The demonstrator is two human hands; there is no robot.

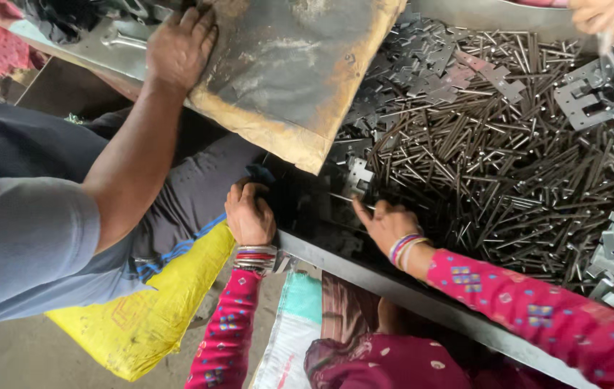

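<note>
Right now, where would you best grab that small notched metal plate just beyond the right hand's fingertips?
Probably by its two side edges, pinched between thumb and forefinger. The notched metal plate lies on top of the steel pins at the pile's near edge, so coming from above, on the right hand's side, looks easiest; its notches could snag pins if dragged sideways.

We see a dark metal tabletop [408, 288] heaped with thin steel pins [494, 158]; flat metal brackets [581, 101] lie around the pins, a worn mat [285, 65] beside them.
</note>
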